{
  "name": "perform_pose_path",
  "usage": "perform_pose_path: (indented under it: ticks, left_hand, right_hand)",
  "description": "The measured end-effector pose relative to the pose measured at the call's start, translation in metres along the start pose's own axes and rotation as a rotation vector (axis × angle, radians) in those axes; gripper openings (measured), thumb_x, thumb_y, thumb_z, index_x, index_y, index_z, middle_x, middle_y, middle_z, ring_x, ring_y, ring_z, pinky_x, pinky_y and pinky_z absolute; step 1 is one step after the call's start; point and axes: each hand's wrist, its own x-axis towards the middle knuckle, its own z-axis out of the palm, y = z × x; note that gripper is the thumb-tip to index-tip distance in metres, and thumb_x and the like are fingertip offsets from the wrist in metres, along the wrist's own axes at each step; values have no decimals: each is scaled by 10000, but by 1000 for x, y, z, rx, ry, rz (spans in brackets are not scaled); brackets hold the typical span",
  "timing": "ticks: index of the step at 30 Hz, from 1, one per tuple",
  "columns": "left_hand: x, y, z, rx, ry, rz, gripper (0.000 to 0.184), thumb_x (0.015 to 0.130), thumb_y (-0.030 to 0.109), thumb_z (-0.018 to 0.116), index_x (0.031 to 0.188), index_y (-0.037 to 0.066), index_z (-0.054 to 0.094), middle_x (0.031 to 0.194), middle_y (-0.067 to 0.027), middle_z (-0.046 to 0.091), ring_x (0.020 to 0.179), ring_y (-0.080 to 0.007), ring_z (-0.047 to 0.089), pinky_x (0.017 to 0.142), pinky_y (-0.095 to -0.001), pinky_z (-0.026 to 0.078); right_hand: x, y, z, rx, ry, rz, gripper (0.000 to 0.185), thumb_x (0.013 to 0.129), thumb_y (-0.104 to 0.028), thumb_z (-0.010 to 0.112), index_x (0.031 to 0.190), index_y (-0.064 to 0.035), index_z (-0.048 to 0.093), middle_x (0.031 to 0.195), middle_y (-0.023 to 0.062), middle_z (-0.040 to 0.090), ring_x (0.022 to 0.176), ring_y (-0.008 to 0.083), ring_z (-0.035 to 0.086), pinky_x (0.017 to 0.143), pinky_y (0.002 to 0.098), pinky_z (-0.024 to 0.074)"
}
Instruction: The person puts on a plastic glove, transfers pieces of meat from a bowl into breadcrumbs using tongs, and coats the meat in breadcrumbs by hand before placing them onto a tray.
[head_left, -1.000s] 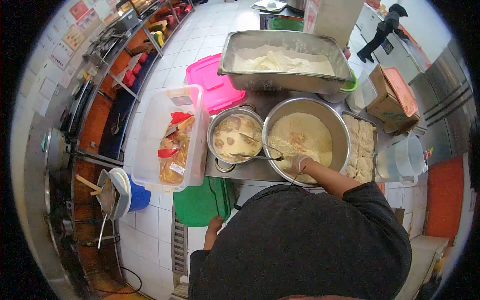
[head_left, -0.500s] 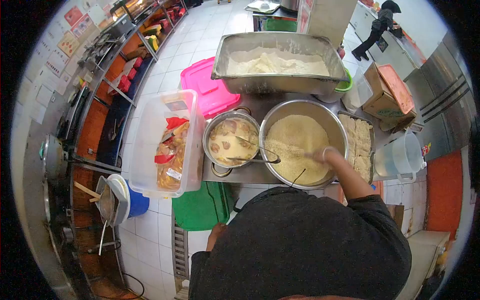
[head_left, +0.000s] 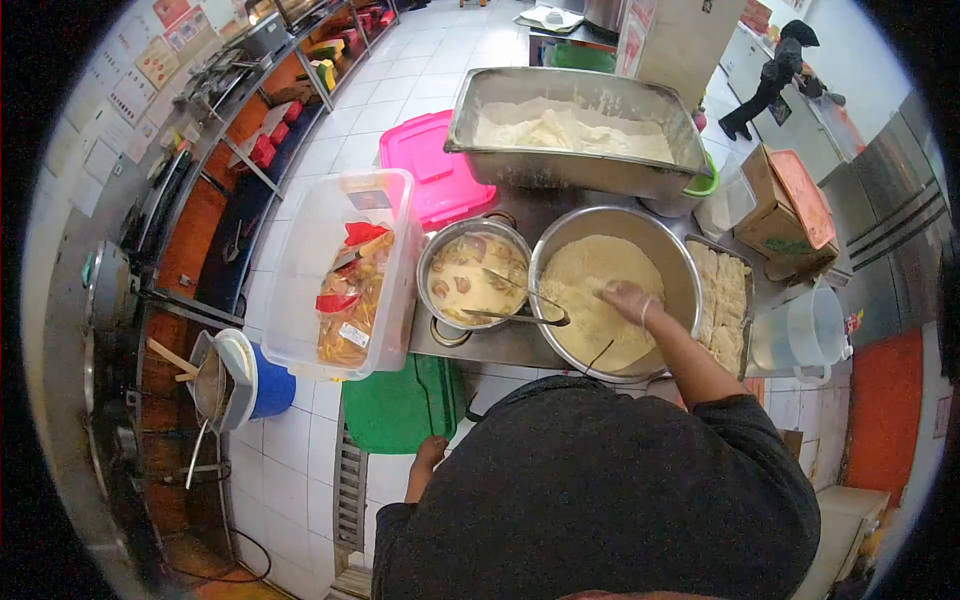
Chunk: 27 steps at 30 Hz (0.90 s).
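My right hand [head_left: 630, 302], in a thin clear glove, is inside a large steel bowl [head_left: 690, 290] of pale yellow breadcrumbs [head_left: 610, 255]. Its fingers reach left over the crumbs, and the fingertips partly merge with them. Low beside my body hangs my left hand [head_left: 430, 452], near a green lid [head_left: 400, 405]; its fingers are too small to read. Left of the bowl stands a pot [head_left: 440, 318] of creamy liquid with pieces of meat in it. Metal tongs [head_left: 535, 318] lie across the rims of pot and bowl.
A deep steel pan [head_left: 580, 160] of white flour stands behind. A tray of crumb-coated pieces [head_left: 718, 300] sits at right, beside a clear jug [head_left: 805, 335]. A clear plastic tub [head_left: 295, 300] with bagged food and a pink lid [head_left: 430, 160] are at left. Another person [head_left: 780, 80] works far right.
My right hand has shifted left and up within the bowl, towards the middle of the crumbs. The whole view has moved slightly; the tongs stay across the rims.
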Motion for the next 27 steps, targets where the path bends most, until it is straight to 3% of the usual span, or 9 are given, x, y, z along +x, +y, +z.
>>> perform_pose_path:
  ticks: [3,5,9,14,16,18,21,24,27]
  left_hand:
    - [4,-17,2,56,-34,25,373,861,349,643,1035,20,664,999,-209,685,998,-407,630,850,-457,501]
    - [4,-25,1,81,-74,13,370,866,353,639,1036,25,666,999,-208,685,995,-409,629,849,-459,501]
    - [-3,-16,-12,95,-79,49,366,877,360,631,1039,34,670,1000,-204,683,989,-411,628,847,-462,501]
    - [6,-28,-7,-113,-75,-131,437,864,394,645,1049,-2,658,1054,-238,670,1006,-405,632,864,-444,499]
    - [5,-34,7,-21,-59,-102,459,847,409,660,1055,0,659,1067,-244,669,1015,-380,642,861,-434,499]
    - [9,-48,20,42,-44,-77,464,830,415,676,1048,6,666,1044,-237,678,993,-353,657,841,-424,503]
    - [10,-54,28,30,-60,-104,441,812,405,700,1017,15,680,965,-207,701,911,-319,679,787,-412,513]
    - [0,-47,23,-35,-98,-186,416,809,385,712,993,13,685,911,-176,709,830,-300,683,747,-397,516]
    - [-9,-40,16,-89,-101,-232,398,825,361,699,975,-6,677,829,-149,703,773,-269,674,707,-376,508]
  right_hand:
    - [8,-25,-31,-210,-25,-60,560,949,-526,411,1164,-51,616,1311,248,552,1193,394,547,987,492,412]
    - [45,13,16,-679,246,-242,554,967,-503,367,1234,-63,572,1418,246,441,1285,403,453,1067,493,329]
    - [17,-23,50,-531,235,-108,562,982,-445,357,1408,-85,423,1539,246,254,1377,439,319,1155,494,203]
    - [20,-51,-8,-723,-243,-75,693,962,-475,424,1502,-67,276,1506,236,337,1377,401,343,1128,474,271]
    - [20,-47,-19,-341,-380,89,733,929,-510,493,1475,-48,332,1468,220,401,1348,366,391,1102,462,312]
    - [23,-21,-16,590,-302,295,764,885,-539,580,1429,-28,417,1410,206,482,1300,332,454,1069,453,355]
    - [1,-34,-25,593,-409,213,809,800,-541,699,1377,-14,488,1338,185,552,1238,310,504,1052,428,372]
    - [26,-11,-19,190,-360,189,774,796,-477,717,1362,3,498,1301,205,577,1220,319,526,1044,395,389]
    - [31,-11,-27,-74,-40,10,654,809,-421,695,1333,-58,548,1299,198,584,1182,327,558,1032,380,410]
